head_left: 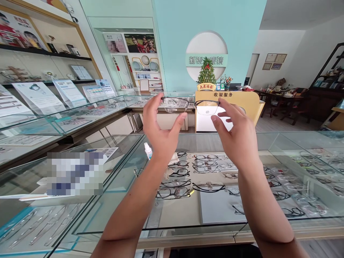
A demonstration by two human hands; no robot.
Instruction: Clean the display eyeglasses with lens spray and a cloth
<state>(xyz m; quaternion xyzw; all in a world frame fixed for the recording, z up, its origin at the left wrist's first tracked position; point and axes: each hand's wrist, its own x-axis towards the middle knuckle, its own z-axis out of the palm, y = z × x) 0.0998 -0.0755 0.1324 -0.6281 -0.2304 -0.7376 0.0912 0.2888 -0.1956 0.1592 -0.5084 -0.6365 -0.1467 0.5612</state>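
A pair of half-rim eyeglasses [191,104] with dark upper rims is held up level in front of the camera, above the glass display case [185,216]. My left hand [164,127] grips its left end, with the fingertips at the corner of the frame and the thumb below the lens. At the right end, my right hand [236,130] holds the other corner, its thumb under the right lens. Under the hands, rows of eyeglasses [178,172] lie in the case.
A small white spray bottle [148,151] stands left of my left forearm. Printed papers [104,153] lie on the glass at the left. Farther back are a yellow-and-white counter [228,102] and a potted plant [206,73]. More glass cases run along the left.
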